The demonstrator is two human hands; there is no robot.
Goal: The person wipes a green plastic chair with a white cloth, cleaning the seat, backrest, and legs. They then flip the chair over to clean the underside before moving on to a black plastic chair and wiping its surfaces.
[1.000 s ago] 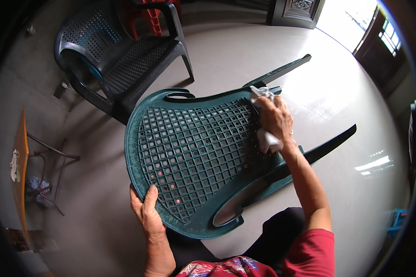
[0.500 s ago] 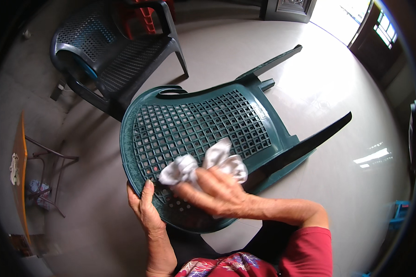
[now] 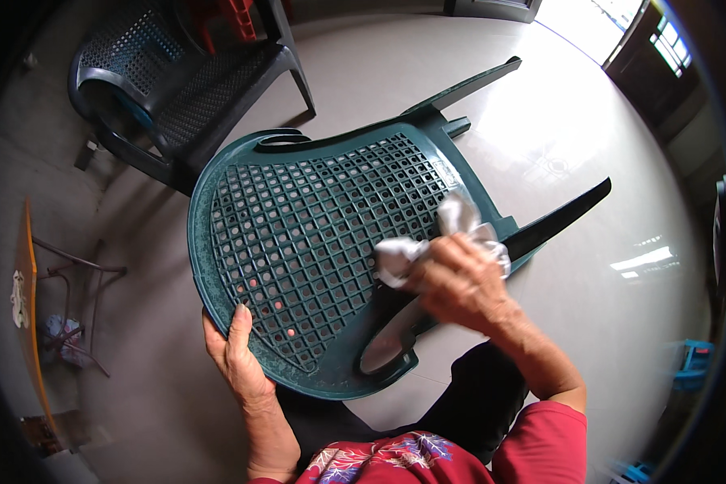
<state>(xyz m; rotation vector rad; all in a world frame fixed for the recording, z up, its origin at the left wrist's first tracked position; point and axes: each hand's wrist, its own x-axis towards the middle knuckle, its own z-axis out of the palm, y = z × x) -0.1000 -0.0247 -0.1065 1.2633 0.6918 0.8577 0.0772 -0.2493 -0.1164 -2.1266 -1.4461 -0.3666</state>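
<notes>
1. Nearest the person, the left hand (image 3: pixel 238 359) is closed around the top rim of the green plastic chair (image 3: pixel 315 258), thumb on the lattice side, fingers hidden behind the edge. It steadies the chair, which lies tipped over on the floor (image 3: pixel 557 145) with its backrest toward the person and its legs pointing away.

2. A little farther on, the right hand (image 3: pixel 464 282) is clenched around a crumpled white cloth (image 3: pixel 440 238) and presses it onto the lattice near the right side of the backrest, just above the armrest opening.

3. Progress, as a judgement: the wiping looks to be in mid-course. The cloth sits on the right part of the lattice; the left and middle squares show pale dusty spots in several holes, so that area probably remains to be done. The legs and underside cannot be judged from here.

4. Beyond the green chair, a dark grey plastic chair (image 3: pixel 177 89) stands upright at the upper left, well apart from the hands, with something red (image 3: pixel 234 16) partly in view behind it.

5. Far left, an orange-edged folding stand (image 3: pixel 32 274) with metal legs is near the rim of the view.

6. Count: two hands, one cloth, one green chair being wiped, one grey chair standing, one folding stand.
</notes>
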